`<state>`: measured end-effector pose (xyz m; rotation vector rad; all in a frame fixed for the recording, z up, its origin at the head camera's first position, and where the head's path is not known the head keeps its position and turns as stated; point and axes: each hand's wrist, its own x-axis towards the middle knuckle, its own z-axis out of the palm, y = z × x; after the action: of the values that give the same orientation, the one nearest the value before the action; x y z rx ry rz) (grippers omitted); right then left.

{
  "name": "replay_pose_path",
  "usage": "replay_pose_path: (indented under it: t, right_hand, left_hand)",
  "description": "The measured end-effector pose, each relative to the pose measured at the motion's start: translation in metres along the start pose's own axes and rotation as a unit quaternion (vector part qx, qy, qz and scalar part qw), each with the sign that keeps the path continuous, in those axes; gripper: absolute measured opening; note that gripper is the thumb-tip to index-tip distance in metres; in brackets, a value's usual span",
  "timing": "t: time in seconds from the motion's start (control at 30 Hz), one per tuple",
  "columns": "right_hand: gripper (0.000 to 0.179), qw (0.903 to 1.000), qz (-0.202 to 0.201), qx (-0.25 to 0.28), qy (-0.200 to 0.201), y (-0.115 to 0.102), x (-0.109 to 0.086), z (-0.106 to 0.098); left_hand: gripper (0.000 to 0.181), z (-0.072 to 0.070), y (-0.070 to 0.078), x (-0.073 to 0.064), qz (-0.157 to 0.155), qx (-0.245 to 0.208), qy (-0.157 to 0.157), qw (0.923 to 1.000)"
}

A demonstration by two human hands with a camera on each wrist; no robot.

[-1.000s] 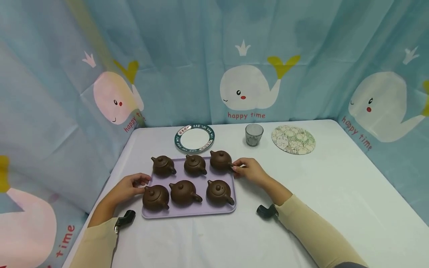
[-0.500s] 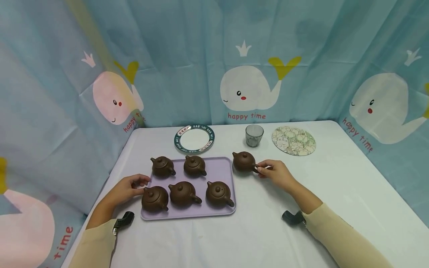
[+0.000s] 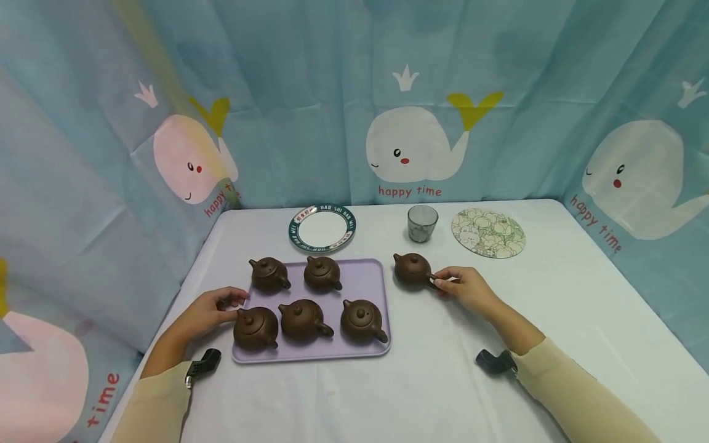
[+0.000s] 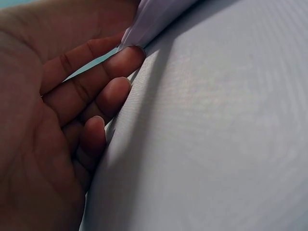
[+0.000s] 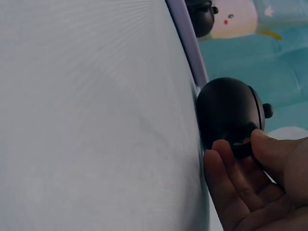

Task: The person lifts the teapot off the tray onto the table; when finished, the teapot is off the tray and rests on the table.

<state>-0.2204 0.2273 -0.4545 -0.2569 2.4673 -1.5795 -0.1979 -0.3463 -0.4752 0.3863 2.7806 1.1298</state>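
Observation:
My right hand [image 3: 465, 289] pinches the handle of a small brown teapot [image 3: 412, 269] just right of the tray. In the right wrist view, thumb and fingers close round that handle, and the teapot [image 5: 228, 110] stands upright at the table surface. The lilac tray [image 3: 368, 277] carries several similar teapots, among them one at the front right [image 3: 361, 320]. My left hand [image 3: 207, 312] rests at the tray's left rim, thumb and forefinger apart, beside the front-left teapot [image 3: 256, 328]. In the left wrist view its relaxed fingers [image 4: 113, 98] touch the table and the tray edge [image 4: 154, 19].
Behind the tray lies a white plate with a dark green patterned rim [image 3: 293, 235]. A grey glass cup [image 3: 422, 223] stands behind the held teapot. To its right is a round flower-patterned mat [image 3: 488, 233]. A blue whale-print curtain [image 3: 310, 123] encloses the white table [image 3: 343, 400].
My right hand has carried the back-right teapot off the tray, moving right to a spot beside it. My left hand and the other teapots have stayed in place.

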Motion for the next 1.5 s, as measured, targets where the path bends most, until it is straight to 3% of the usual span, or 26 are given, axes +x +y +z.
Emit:
replay_pose_path:
  t: [0.13, 0.3, 0.4, 0.57, 0.83, 0.97, 1.23, 1.5]
  right_hand:
    - [0.031, 0.9987, -0.006, -0.049, 0.012, -0.006, -0.004, -0.001]
    - [0.032, 0.9861, -0.067, -0.135, 0.070, -0.028, -0.019, 0.019]
    - [0.031, 0.9886, -0.094, -0.115, 0.025, -0.040, -0.029, 0.042]
    - [0.027, 0.9893, -0.097, -0.087, -0.067, -0.049, -0.041, 0.073]
    - [0.018, 0.9850, -0.088, -0.085, -0.122, -0.048, -0.053, 0.096]
    - [0.014, 0.9863, -0.091, -0.074, -0.116, -0.047, -0.055, 0.101]
    - [0.009, 0.9795, -0.155, -0.123, -0.037, -0.045, -0.056, 0.106]
    - [0.005, 0.9825, -0.179, -0.050, -0.019, -0.046, -0.047, 0.086]
  left_hand:
    - [0.033, 0.001, -0.001, 0.000, 0.003, 0.007, 0.007, 0.9999]
    - [0.034, 0.003, -0.001, 0.001, -0.004, 0.006, 0.011, 0.9999]
    - [0.035, 0.003, 0.000, 0.002, -0.005, 0.006, 0.011, 0.9999]
    - [0.035, 0.004, 0.003, 0.004, 0.008, -0.003, 0.009, 0.9999]
    - [0.034, 0.007, 0.004, 0.005, -0.007, -0.001, 0.002, 1.0000]
    - [0.034, 0.007, 0.002, 0.005, -0.005, 0.005, 0.000, 1.0000]
    - [0.033, 0.005, -0.003, 0.002, -0.002, 0.012, 0.011, 0.9999]
    - [0.035, 0.003, -0.003, 0.000, -0.008, 0.003, 0.010, 0.9999]
